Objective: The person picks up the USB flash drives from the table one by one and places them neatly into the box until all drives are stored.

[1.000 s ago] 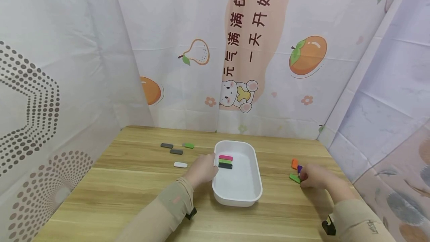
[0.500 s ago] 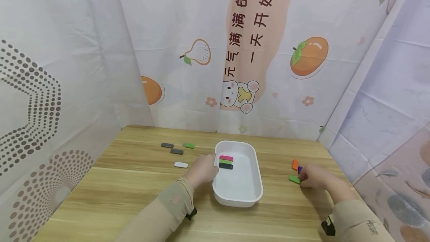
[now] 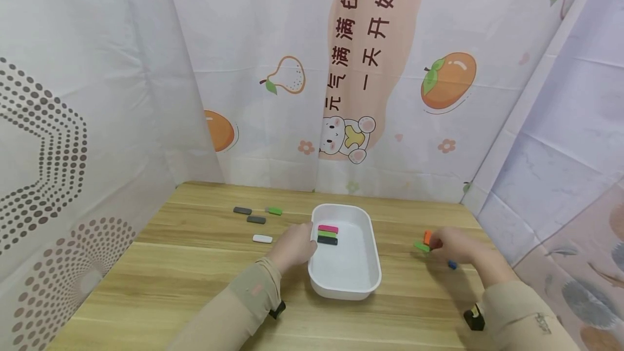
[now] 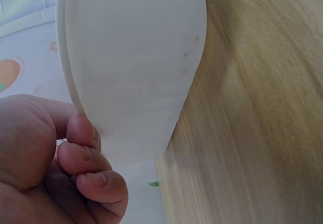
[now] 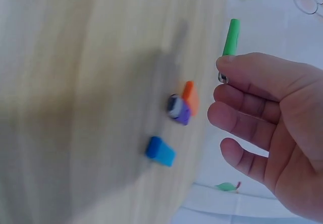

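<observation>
My left hand [image 3: 292, 245] grips the left rim of a white plastic tray [image 3: 345, 292]; in the left wrist view its curled fingers [image 4: 101, 179] sit at the tray's edge. Inside the tray, pink [image 3: 329, 228], green [image 3: 327, 234] and black [image 3: 327, 241] USB sticks lie side by side. My right hand [image 3: 455, 245] pinches a green USB stick [image 5: 231, 37] between thumb and forefinger, above the table at the right. Below it are an orange stick [image 5: 190, 97], a purple one [image 5: 181, 114] with a pale end, and a blue one [image 5: 161, 152].
On the wooden table [image 3: 195, 286], left of the tray, lie two dark grey sticks [image 3: 242, 210], a green one [image 3: 275, 211] with a grey end, and a white one [image 3: 262, 239]. Printed curtains [image 3: 273, 140] hang behind the table and along both sides.
My right hand has picked up the green stick from the right-hand group and moved slightly up and left. The blue stick shows now. My left hand and the tray have stayed put.
</observation>
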